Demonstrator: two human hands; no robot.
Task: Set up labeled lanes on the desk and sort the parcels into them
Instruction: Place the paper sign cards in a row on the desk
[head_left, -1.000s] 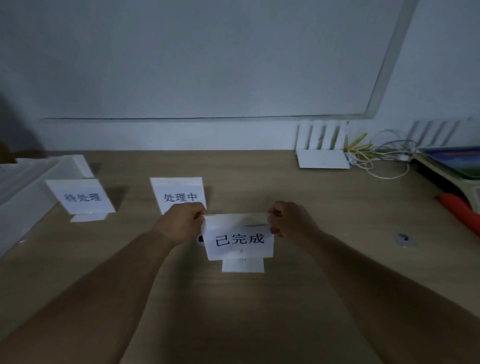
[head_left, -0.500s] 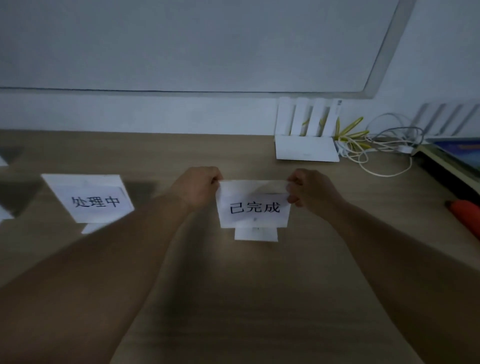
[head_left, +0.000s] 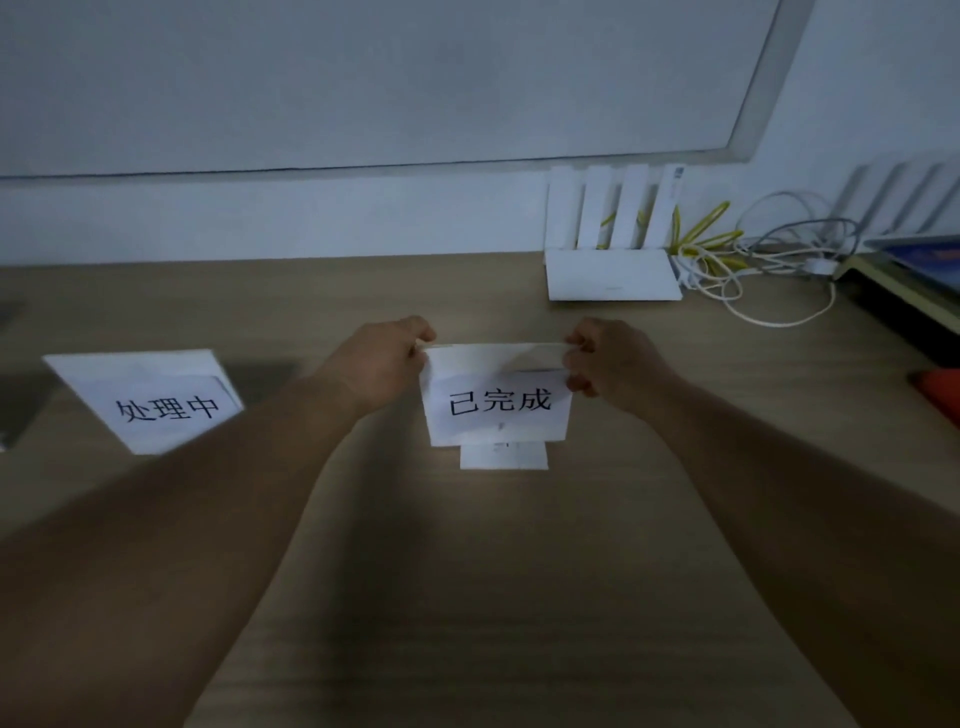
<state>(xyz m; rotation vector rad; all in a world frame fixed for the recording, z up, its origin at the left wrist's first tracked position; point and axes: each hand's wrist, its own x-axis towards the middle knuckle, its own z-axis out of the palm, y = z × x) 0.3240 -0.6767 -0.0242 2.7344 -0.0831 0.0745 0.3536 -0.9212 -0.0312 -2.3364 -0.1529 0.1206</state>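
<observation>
- Pinching the top corners of the white label card (head_left: 498, 410): left hand (head_left: 376, 364) grips its left corner and right hand (head_left: 615, 364) its right, fingers curled on the paper edge.
- Card reads 已完成 in black and stands upright on a small white base (head_left: 504, 456), mid tabletop (head_left: 467, 597).
- Second card (head_left: 156, 402), white, reading 处理中, stands toward the left edge, well apart.
- White router (head_left: 613, 275) and tangled cables (head_left: 769, 260) sit along the far edge toward the right; orange object (head_left: 943, 389) at the right edge.
</observation>
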